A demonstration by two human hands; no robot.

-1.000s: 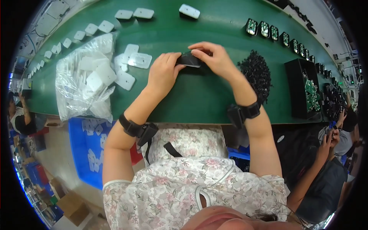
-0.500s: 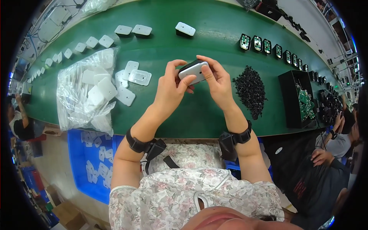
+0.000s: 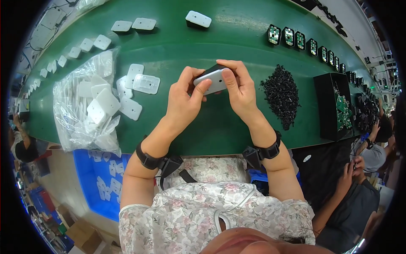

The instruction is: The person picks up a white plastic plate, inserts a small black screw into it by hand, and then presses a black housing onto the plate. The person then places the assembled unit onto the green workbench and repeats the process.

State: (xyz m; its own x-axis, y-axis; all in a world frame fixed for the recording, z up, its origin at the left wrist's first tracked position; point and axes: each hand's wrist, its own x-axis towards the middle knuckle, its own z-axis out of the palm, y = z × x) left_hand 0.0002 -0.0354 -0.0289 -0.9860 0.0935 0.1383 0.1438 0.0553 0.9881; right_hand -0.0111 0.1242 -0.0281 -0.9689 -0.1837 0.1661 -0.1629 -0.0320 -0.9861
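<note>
Between my two hands, above the green table, is a small black case with a white cover [image 3: 211, 82], tilted toward me. My left hand [image 3: 186, 92] grips its left end, thumb on the white face. On the other end my right hand [image 3: 240, 89] is closed, its thumb pressing near the corner of the cover. The fingers behind the case are partly hidden. Left of my hands lie several loose white covers [image 3: 131, 109], one of them a translucent shell [image 3: 146, 84]. A heap of small black parts [image 3: 281, 97] lies to the right of my right hand.
A clear plastic bag [image 3: 67, 114] of white covers lies at left. Covered cases [image 3: 198, 19] line the far side; open cases with green boards [image 3: 274, 34] curve along the right. A black box [image 3: 327, 108] holds boards. A blue bin [image 3: 86, 182] stands below; co-workers sit at both sides.
My view has shifted slightly, so the table's things sit differently in it. Both hands keep hold of the case, with little change of grip. The co-worker's hands at right have moved.
</note>
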